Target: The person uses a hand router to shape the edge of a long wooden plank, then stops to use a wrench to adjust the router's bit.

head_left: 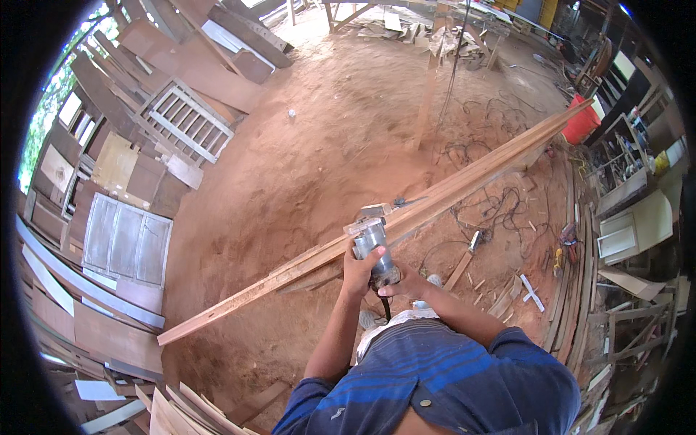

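A silver, cylindrical trim router point(373, 243) is gripped between my two hands, tilted with its clear, flat base away from me. My left hand point(355, 272) wraps the router's left side. Around its lower right end my right hand point(404, 283) is closed, near a black cord point(387, 310). The base overlaps a long wooden beam point(268, 284); whether it touches the wood I cannot tell. This beam runs slantwise from the lower left to the upper right, with grooves or slots along its top.
A red bucket point(580, 122) stands by the beam's far right end. Loose cords point(500, 214) and wood scraps lie on the dirt floor at right. Panels, a slatted frame point(187, 119) and a grey door point(125, 239) lean at left. Long boards point(567, 290) line the right side.
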The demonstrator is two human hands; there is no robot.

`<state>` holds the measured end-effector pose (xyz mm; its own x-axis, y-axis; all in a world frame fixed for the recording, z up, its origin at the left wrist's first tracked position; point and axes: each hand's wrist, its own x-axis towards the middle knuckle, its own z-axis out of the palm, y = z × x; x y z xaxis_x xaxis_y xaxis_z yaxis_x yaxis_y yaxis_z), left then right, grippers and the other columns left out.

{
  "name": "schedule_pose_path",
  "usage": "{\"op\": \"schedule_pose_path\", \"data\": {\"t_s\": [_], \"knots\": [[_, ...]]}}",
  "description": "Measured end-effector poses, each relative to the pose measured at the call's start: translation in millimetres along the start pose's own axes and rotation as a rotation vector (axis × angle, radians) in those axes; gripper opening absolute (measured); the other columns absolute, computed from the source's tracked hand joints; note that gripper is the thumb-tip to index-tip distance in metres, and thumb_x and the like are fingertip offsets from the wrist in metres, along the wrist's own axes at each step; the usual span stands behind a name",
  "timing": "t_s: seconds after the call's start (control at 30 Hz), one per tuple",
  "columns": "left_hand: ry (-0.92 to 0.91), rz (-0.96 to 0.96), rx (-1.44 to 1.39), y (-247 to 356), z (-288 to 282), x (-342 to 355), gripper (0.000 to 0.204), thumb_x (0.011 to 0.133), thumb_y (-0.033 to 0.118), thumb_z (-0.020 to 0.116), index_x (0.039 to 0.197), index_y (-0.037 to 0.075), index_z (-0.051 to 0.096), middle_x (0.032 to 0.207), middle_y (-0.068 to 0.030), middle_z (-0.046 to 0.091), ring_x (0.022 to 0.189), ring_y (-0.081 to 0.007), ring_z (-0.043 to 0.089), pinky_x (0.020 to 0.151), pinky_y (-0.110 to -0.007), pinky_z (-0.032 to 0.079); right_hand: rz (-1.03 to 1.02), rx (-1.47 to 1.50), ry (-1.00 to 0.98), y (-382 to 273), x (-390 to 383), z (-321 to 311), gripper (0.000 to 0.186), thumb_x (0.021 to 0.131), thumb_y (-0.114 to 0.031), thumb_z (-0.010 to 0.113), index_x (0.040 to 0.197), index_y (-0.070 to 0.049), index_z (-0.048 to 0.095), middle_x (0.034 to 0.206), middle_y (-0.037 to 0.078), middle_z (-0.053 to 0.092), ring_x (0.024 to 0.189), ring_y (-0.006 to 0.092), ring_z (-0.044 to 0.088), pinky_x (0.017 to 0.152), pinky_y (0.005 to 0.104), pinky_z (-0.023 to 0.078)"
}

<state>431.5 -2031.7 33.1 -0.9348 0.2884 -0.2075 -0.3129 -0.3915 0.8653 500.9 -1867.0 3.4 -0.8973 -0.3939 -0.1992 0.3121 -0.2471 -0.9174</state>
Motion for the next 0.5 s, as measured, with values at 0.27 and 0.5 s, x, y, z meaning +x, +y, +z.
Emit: {"op": "schedule_pose_path", "data": {"t_s": [0.27, 0.5], "knots": [[-0.013, 0.021, 0.079, -37, 23, 24, 0.052, 0.091, 0.014, 0.080, 0.134, -0.001, 0.054, 0.112, -0.0130, 0.070, 0.095, -0.0236, 0.072, 0.083, -0.039, 0.061, -0.004, 0.066, 0.053, -7, -15, -23, 0.074, 0.088, -0.027, 0.086, 0.148, -0.003, 0.050, 0.129, 0.008, 0.065, 0.123, 0.0204, 0.061, 0.109, 0.0385, 0.049], [-0.002, -0.094, 0.004, -56, 87, 51, 0.059, 0.091, 0.011, 0.081, 0.139, 0.004, 0.049, 0.119, -0.0116, 0.067, 0.100, -0.0228, 0.069, 0.082, -0.041, 0.062, -0.156, -0.325, 0.545, 11, -119, -92, 0.074, 0.095, -0.030, 0.081, 0.153, -0.002, 0.043, 0.123, 0.016, 0.064, 0.114, 0.0246, 0.066, 0.102, 0.0395, 0.053]]}}
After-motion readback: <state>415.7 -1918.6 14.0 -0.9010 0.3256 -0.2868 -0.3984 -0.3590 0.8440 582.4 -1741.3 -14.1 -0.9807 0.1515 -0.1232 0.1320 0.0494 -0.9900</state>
